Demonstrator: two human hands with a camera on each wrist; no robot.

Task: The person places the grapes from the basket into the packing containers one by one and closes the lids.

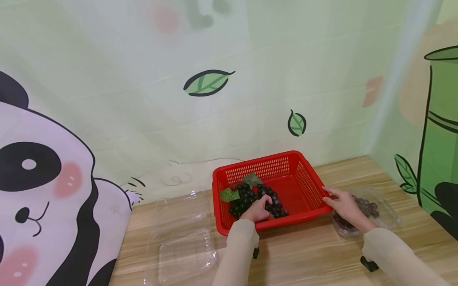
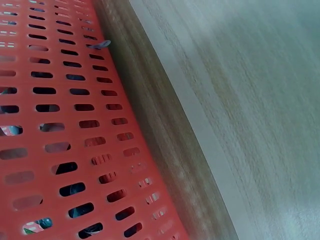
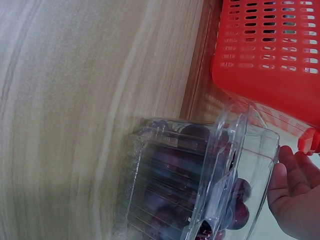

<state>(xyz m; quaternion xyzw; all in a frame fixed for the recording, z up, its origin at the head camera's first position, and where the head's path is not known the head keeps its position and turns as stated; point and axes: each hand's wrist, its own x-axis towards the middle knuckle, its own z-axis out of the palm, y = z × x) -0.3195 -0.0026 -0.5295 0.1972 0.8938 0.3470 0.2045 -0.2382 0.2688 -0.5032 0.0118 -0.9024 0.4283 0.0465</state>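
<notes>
Inside a red plastic basket (image 1: 282, 223), my left hand (image 1: 258, 209) grips a bunch of black grapes (image 1: 247, 198) near the front wall, its fingers curved among the berries. Green leaves (image 1: 229, 194) lie at the bunch's left end. My right hand (image 1: 345, 204) rests at the basket's right rim, thumb and fingers stretched towards it. Under that forearm, a clear plastic box (image 3: 170, 175) of dark purple grapes (image 3: 241, 210) stands beside the basket. The left wrist view shows the basket's slotted wall (image 2: 55, 110) but not the hand.
An open clear plastic clamshell box (image 1: 186, 254) lies on the wooden table (image 1: 297, 254), left of the basket. Behind the table hangs a pale green printed backdrop (image 1: 250, 119), with a panda picture (image 1: 71, 182) at the left.
</notes>
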